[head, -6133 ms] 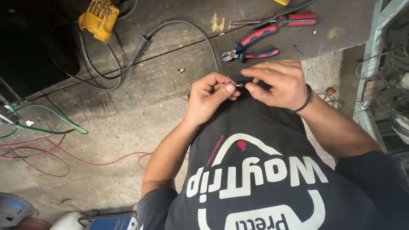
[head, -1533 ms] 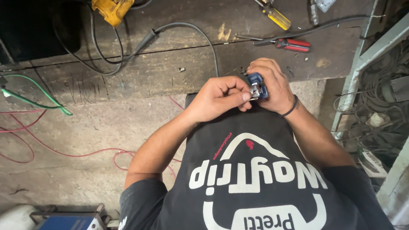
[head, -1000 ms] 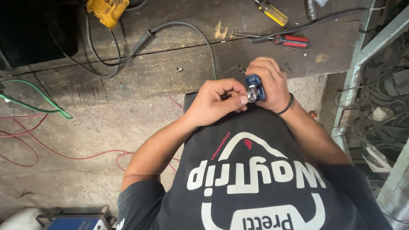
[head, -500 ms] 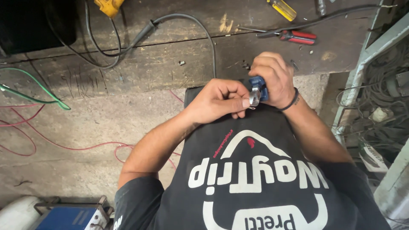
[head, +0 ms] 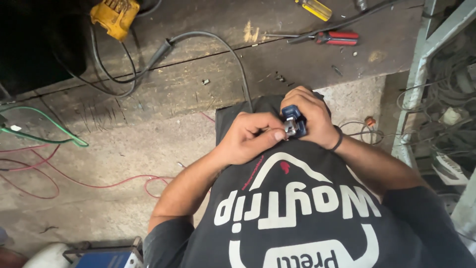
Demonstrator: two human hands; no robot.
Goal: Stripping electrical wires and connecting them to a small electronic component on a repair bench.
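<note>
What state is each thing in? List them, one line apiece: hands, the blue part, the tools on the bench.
left hand: fingertips pinched on the metal end of the blue part
right hand: closed around the blue part
blue part: held between both hands, metal end showing
red-handled pliers: lying flat on the bench, untouched
yellow screwdriver: lying on the bench, untouched
yellow tool: resting at the bench's far edge, cable attached

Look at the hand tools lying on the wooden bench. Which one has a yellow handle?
The screwdriver at the bench's top edge; the pliers lying just below it have red handles.
</note>
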